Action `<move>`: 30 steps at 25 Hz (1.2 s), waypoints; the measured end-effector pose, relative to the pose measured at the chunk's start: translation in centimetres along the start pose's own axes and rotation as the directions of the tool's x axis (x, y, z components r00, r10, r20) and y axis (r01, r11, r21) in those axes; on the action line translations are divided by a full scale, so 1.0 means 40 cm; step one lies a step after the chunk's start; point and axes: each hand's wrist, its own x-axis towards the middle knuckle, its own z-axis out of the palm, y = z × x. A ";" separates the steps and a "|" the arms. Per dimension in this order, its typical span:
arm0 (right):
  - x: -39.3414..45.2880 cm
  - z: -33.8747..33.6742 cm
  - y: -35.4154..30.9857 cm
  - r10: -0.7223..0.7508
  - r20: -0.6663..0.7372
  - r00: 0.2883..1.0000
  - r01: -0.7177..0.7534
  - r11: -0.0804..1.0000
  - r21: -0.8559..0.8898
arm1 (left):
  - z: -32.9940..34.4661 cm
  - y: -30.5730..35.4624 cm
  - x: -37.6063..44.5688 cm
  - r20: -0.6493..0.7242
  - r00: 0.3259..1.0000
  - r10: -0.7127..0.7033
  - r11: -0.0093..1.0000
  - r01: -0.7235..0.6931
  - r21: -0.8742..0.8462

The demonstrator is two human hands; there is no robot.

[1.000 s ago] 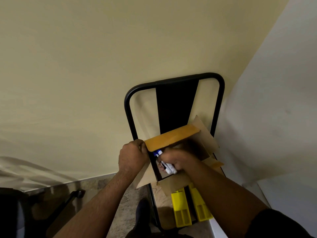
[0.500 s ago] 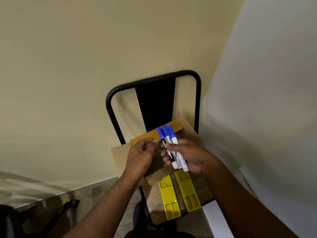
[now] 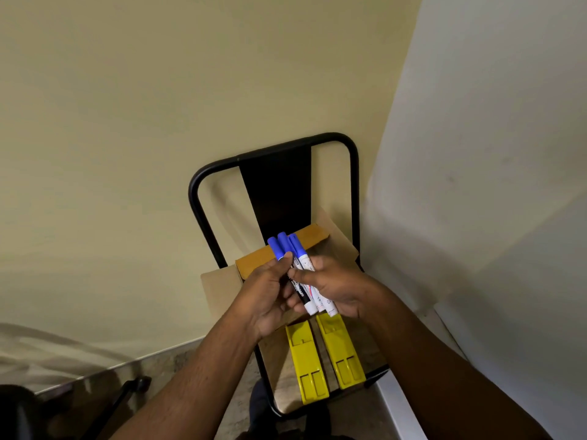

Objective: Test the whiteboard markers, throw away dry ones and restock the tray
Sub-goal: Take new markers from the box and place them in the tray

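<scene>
Chair (image 3: 276, 188) seat mostly under box (image 3: 219, 290)

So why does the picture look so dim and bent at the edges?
Head view: wide-angle lens bows the walls; dim room light leaves forearms dark, corners murky. The three blue-capped white markers and two yellow plastic trays stay sharp enough; label print is unreadable.

White print runs along black marker (image 3: 298, 289) barrel; letters too small, tilted to read. Faint marks on white markers (image 3: 313, 289) likewise illegible. No other text, labels, numbers legible.
</scene>
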 end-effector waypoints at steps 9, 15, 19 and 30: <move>0.037 -0.142 -0.069 -0.177 -0.335 0.925 0.063 0.944 -0.325 | -0.217 0.045 0.040 -0.129 0.845 0.519 0.082 0.101 0.991; 0.093 -0.277 -0.057 -0.265 -0.545 0.795 -0.133 0.802 -0.583 | -0.246 0.003 0.069 0.170 0.966 0.193 -0.205 -0.130 0.970; 0.104 -0.300 -0.031 -0.124 -0.441 0.889 -0.102 0.884 -0.456 | -0.251 0.010 0.070 0.192 0.869 0.456 -0.103 -0.163 0.981; 0.161 -0.270 0.041 0.011 -0.175 0.984 -0.104 0.840 -0.532 | -0.290 0.036 0.139 0.058 0.916 0.396 -0.147 0.001 0.989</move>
